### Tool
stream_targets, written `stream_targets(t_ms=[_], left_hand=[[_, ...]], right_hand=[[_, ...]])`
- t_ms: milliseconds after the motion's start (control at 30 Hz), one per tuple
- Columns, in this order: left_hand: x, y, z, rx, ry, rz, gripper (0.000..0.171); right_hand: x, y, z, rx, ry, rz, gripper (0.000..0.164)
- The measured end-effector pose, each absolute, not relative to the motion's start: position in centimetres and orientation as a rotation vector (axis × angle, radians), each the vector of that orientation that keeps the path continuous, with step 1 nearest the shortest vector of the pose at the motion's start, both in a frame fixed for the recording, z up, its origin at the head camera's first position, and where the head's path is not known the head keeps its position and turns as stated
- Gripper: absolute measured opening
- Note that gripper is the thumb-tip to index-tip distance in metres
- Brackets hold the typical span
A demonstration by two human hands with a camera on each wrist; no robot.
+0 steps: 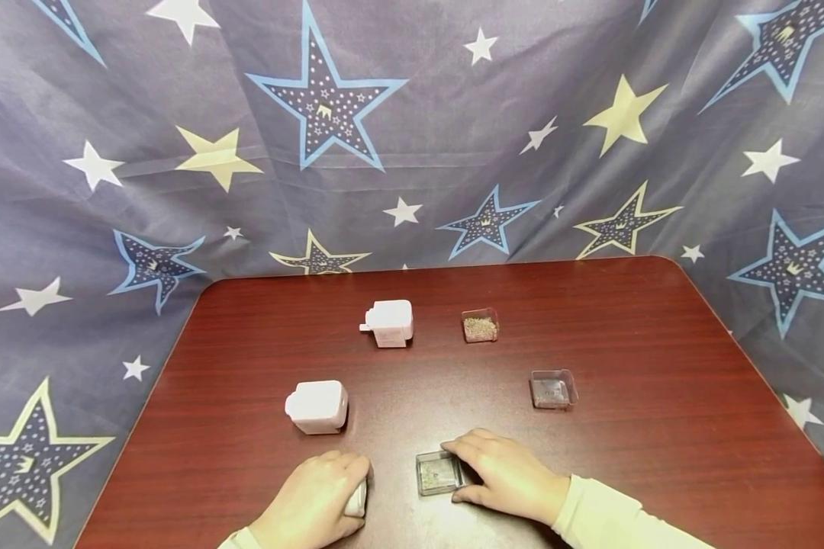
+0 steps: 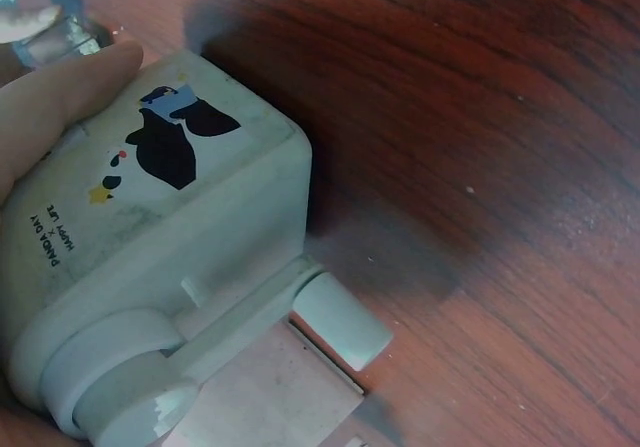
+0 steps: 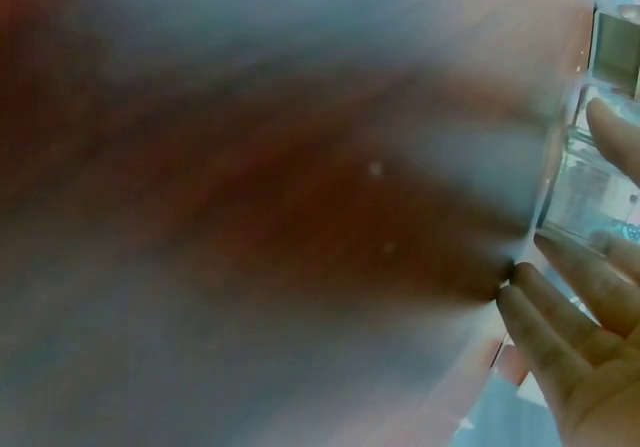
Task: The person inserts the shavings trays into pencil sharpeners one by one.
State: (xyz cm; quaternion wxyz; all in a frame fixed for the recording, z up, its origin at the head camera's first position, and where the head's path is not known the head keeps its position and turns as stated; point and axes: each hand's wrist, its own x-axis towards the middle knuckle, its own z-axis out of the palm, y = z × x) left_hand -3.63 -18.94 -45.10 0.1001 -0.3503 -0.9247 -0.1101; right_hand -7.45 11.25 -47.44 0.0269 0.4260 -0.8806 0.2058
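Note:
My left hand (image 1: 312, 499) grips a hand-crank pencil sharpener (image 2: 235, 202), pale, with a panda print and a crank handle on its side. In the head view the hand covers most of that sharpener. My right hand (image 1: 511, 476) holds a clear shavings tray (image 1: 439, 473) at its right end, thumb on the near side and fingers on the far side. A little dark residue shows in the tray, which lies just right of the left hand. In the right wrist view the same tray (image 3: 590, 197) appears between thumb and fingers at the right edge.
Two more white sharpeners (image 1: 318, 406) stand left of centre, the farther sharpener (image 1: 391, 322) near the back. A clear tray of shavings (image 1: 481, 329) sits at the back, and another clear tray (image 1: 552, 390) at the right. A star-patterned curtain (image 1: 412, 137) hangs behind the wooden table (image 1: 645, 366).

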Motion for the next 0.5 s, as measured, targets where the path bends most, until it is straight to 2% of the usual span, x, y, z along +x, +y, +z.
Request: stream_targets(t_ms=[500], left_hand=[[-3.6,-18.9,-45.0,-1.03,-2.748,-0.32,0.052]], right_hand=[[-7.7,9.6,-47.3,1.33,-2.765,0.621,0.058]])
